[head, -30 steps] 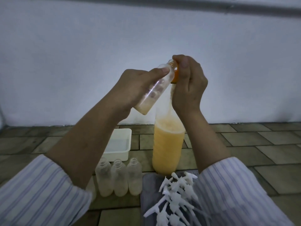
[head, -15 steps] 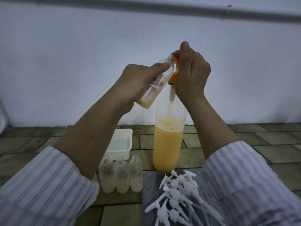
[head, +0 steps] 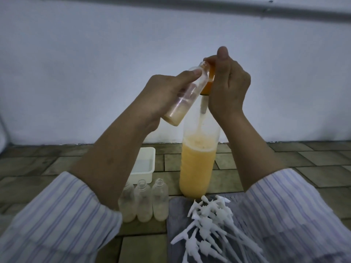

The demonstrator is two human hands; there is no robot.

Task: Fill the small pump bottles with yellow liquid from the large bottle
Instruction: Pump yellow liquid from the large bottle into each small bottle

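My left hand (head: pixel 163 95) grips a small clear bottle (head: pixel 182 103), tilted with its mouth up against the orange pump head (head: pixel 209 78) of the large bottle. A little pale yellow liquid lies in the small bottle's bottom. My right hand (head: pixel 228 90) grips the orange pump head, thumb raised on top. The large clear bottle (head: pixel 197 164) stands upright on the floor, about half full of yellow liquid. Three small open bottles (head: pixel 144 202) stand in a row to its left, each with some pale liquid. A pile of several white pump tops (head: pixel 210 224) lies on a grey cloth.
A white rectangular tub (head: pixel 146 164) sits on the tiled floor behind the small bottles. A pale wall rises close behind the large bottle, with a grey pipe (head: pixel 247 10) along its top. My striped sleeves fill the lower corners.
My right thumb has risen on the pump head, which has come up. The small bottle stays at the spout with slightly more liquid in it. The view has shifted downward a little.
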